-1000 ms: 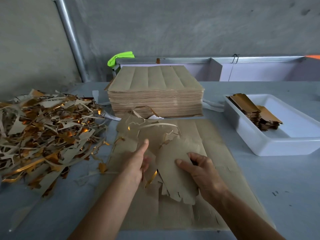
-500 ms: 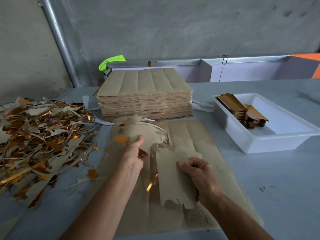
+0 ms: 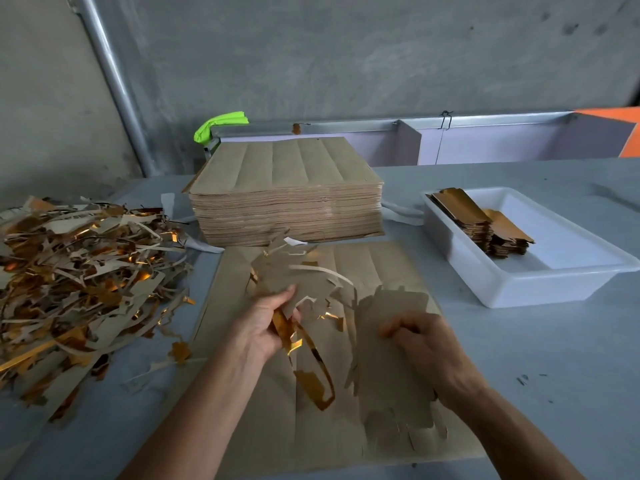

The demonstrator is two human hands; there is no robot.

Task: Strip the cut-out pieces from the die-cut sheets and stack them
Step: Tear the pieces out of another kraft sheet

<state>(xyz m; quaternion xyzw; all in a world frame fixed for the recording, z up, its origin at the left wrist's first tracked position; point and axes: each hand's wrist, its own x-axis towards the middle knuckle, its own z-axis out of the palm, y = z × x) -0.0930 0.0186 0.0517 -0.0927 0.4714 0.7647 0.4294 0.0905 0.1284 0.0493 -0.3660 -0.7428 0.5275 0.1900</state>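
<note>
Left hand [image 3: 263, 323] is gripping the waste strips [image 3: 304, 289], clearing them toward the scrap pile [image 3: 79, 268]; your right hand [image 3: 422, 344] is pinching the cut-out piece [image 3: 391, 386], likely keeping it apart for stacking.

We note a bare grey concrete wall [image 3: 346, 53]. A metal pipe [image 3: 114, 81] slants down it. The table [image 3: 554, 358] is pale blue-grey.

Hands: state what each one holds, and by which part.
Left hand grips the waste trim at its lower end. Right hand holds the cut-out piece by its upper right edge.
</note>
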